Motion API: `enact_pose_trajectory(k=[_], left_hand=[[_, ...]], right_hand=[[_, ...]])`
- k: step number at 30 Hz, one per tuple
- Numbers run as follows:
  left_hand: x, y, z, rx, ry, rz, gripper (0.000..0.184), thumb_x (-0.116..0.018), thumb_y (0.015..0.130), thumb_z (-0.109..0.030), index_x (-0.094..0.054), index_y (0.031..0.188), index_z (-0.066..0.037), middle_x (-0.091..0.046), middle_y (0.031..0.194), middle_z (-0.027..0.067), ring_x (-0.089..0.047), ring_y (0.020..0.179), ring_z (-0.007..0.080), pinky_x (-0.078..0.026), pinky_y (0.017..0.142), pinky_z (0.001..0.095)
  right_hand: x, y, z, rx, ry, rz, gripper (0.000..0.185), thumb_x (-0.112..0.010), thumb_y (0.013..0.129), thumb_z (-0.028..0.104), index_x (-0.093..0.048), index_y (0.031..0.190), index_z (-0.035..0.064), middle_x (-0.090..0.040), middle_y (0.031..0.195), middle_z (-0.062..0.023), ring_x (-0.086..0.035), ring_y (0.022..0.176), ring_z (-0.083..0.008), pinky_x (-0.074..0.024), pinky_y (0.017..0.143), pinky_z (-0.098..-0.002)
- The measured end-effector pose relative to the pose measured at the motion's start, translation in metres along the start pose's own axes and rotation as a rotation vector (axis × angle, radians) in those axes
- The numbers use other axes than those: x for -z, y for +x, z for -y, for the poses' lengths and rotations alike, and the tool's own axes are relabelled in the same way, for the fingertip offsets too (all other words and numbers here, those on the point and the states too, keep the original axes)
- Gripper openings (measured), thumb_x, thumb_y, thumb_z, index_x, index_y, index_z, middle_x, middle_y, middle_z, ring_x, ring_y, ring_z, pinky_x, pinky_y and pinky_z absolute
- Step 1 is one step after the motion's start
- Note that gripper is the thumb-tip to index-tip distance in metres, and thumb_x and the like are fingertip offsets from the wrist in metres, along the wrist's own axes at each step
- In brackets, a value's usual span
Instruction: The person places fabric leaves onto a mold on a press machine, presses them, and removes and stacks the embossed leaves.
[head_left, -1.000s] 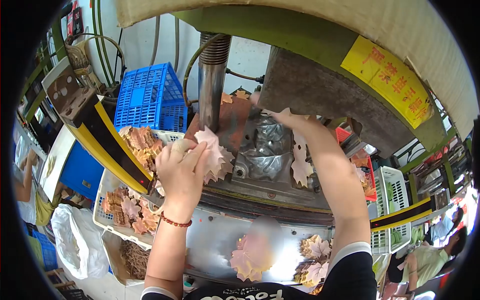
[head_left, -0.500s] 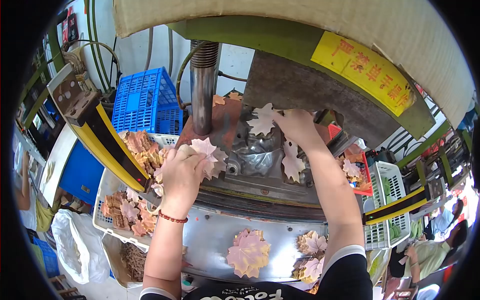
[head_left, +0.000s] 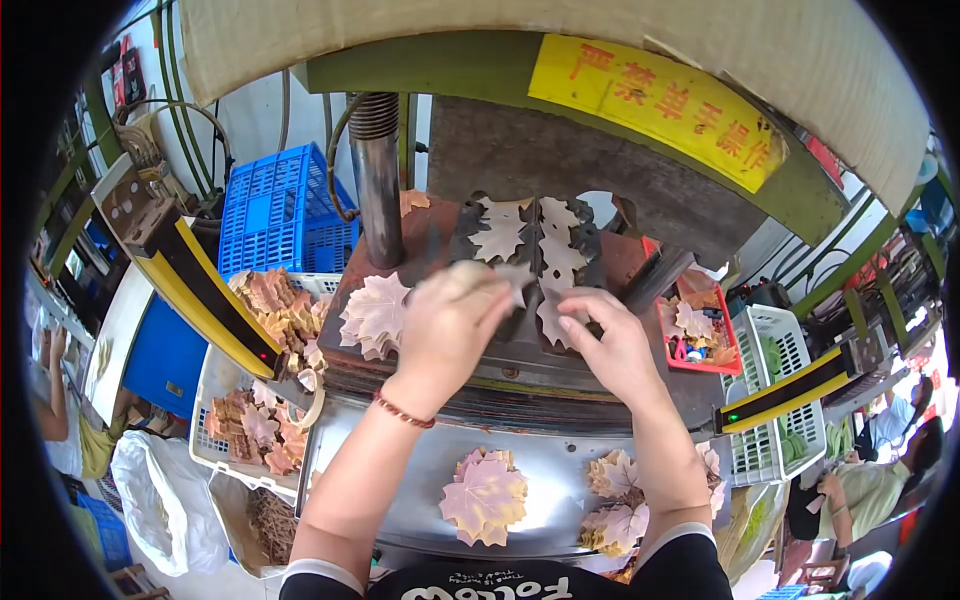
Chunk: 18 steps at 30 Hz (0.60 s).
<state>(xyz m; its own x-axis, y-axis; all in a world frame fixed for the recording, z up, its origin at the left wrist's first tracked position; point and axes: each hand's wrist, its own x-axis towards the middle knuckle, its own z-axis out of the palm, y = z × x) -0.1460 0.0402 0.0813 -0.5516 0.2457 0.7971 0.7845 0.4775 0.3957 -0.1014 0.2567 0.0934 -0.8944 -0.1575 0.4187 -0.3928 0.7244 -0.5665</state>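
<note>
Two rows of pale leaves [head_left: 499,240] on a dark metal die [head_left: 520,345], centre of the frame

Pinched in the left hand [head_left: 450,325]: a single loose leaf [head_left: 516,280], blurred, above the die's lower middle. Just to its right, with thumb and forefinger parted at the right row's lower end: the right hand [head_left: 608,345], contact with the leaf edge not possible to tell. Lying near the left hand, centre left: a leaf stack [head_left: 372,312]; above, across the upper middle, a heavy press block [head_left: 590,170]. For good placing, best to hold by the edge, match lobes to the recess, lay flat without overlap, and draw all fingers clear of the block
</note>
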Motion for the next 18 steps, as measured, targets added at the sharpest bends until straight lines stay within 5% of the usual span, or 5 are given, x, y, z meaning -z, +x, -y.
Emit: enact_pose_trajectory(k=[4,5,11,14,18], left_hand=[[-0.011,-0.009,0.007,0.115,-0.075,0.119,0.019,-0.070,0.079,-0.011,-0.069,0.095,0.000,-0.067,0.096,0.0120,-0.063,0.091,0.0310,-0.049,0.078,0.0382],[-0.010,-0.009,0.007,0.133,-0.063,0.142,0.018,-0.070,0.079,-0.011,-0.068,0.094,-0.001,-0.067,0.096,0.0119,-0.063,0.091,0.0310,-0.049,0.078,0.0385],[-0.010,-0.002,0.002,0.196,-0.009,0.191,0.013,-0.068,0.079,-0.008,-0.065,0.090,-0.001,-0.065,0.093,0.0112,-0.062,0.090,0.0312,-0.047,0.079,0.0393],[-0.009,-0.004,0.005,0.178,0.034,0.204,0.014,-0.067,0.080,-0.009,-0.065,0.092,-0.003,-0.065,0.094,0.0104,-0.061,0.092,0.0309,-0.045,0.082,0.0390],[-0.006,-0.008,0.002,0.100,0.066,0.180,0.013,-0.066,0.081,-0.008,-0.064,0.094,-0.004,-0.064,0.095,0.0095,-0.060,0.095,0.0300,-0.043,0.086,0.0389]], right_hand=[[0.010,0.021,0.006,0.019,0.028,-0.041,0.024,-0.065,0.085,0.012,-0.062,0.107,0.0020,-0.062,0.114,-0.0159,-0.059,0.109,-0.0327,-0.0454,0.093,-0.0374],[0.009,0.029,0.005,0.005,0.074,-0.039,0.034,-0.066,0.085,0.008,-0.059,0.116,-0.0036,-0.062,0.118,-0.0146,-0.058,0.113,-0.0244,-0.0439,0.098,-0.0341],[-0.005,0.103,0.015,-0.241,0.948,0.110,0.034,-0.063,0.084,0.006,-0.059,0.116,-0.0046,-0.061,0.117,-0.0150,-0.058,0.111,-0.0272,-0.0427,0.098,-0.0343],[-0.014,0.119,0.010,-0.227,0.947,0.198,0.029,-0.061,0.086,0.009,-0.060,0.112,-0.0030,-0.063,0.111,-0.0141,-0.059,0.104,-0.0245,-0.0447,0.092,-0.0334],[-0.032,0.132,-0.016,-0.058,0.741,-0.028,0.024,-0.057,0.088,0.013,-0.063,0.107,-0.0009,-0.065,0.103,-0.0130,-0.061,0.094,-0.0211,-0.0475,0.083,-0.0323]])
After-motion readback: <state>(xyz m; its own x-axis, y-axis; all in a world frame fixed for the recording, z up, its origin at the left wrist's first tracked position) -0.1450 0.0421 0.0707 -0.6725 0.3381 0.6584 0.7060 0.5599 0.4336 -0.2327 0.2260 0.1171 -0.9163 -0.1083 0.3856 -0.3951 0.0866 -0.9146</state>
